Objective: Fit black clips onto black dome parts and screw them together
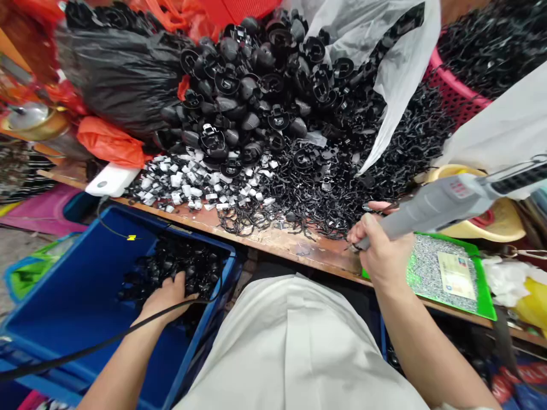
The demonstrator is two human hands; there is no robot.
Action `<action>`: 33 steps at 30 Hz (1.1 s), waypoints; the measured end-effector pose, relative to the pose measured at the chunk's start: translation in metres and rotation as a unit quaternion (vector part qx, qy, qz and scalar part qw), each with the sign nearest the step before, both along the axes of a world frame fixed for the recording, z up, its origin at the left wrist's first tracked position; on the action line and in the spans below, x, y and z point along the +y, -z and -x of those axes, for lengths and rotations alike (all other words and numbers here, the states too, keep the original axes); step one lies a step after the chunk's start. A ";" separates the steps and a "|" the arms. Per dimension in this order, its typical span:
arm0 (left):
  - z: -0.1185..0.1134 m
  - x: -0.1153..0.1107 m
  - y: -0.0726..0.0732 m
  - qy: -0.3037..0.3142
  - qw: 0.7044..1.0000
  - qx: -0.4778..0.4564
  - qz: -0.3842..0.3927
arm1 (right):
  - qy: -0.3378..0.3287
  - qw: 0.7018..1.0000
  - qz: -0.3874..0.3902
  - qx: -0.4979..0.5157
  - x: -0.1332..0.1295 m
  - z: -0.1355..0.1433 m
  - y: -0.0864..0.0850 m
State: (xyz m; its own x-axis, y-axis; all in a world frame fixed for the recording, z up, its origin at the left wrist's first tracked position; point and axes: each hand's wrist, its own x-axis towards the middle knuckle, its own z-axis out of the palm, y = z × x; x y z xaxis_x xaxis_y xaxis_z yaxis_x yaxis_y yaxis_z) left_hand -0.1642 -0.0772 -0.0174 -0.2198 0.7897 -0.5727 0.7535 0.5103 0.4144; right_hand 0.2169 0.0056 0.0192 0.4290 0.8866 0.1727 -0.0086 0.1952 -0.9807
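The right hand [382, 245] is closed around the lower end of the grey handheld tool [431, 205], which is tilted above the front edge of the workbench [282, 242], its narrow end directed down and to the left. The left hand [168, 299] is inside the blue bin [85, 296], fingers bent against the black parts [192, 262]; whether it pinches one cannot be determined. A black cable [106, 339] passes over the left wrist. The green tray [487, 290], containing small metal pieces [427, 273], is located beside the right forearm. Small white components [183, 182] lie along the bench's left portion.
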 end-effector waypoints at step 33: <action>-0.057 0.095 -0.018 0.022 0.902 0.145 -0.407 | -0.448 0.684 0.141 -0.558 0.041 0.110 0.010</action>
